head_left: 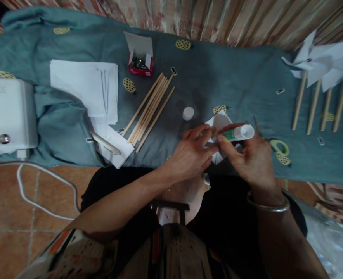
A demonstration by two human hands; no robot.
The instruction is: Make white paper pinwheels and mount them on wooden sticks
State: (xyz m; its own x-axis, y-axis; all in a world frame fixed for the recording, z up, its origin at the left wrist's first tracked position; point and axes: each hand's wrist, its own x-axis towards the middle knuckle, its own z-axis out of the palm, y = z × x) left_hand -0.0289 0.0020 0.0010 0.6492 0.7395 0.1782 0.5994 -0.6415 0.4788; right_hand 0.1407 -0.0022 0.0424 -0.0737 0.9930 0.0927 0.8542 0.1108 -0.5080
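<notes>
Pinching glue stick (238, 133) w/ right hand (254, 159) above folded paper (220, 121); gripping paper edge w/ left hand (193, 153), fingers together. Gluing step, prob.; next needs steady tip.

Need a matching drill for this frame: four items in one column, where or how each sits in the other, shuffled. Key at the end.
Things
1. glue stick
2. white cap
3. red box
4. folded paper

Places or states
A. open, flap up, toward the far side of the cloth
B. pinched under the fingers of the left hand
C. gripped in the right hand
D. lying alone on the cloth, just beyond the left hand

Pairs: 1-C, 2-D, 3-A, 4-B.
</notes>
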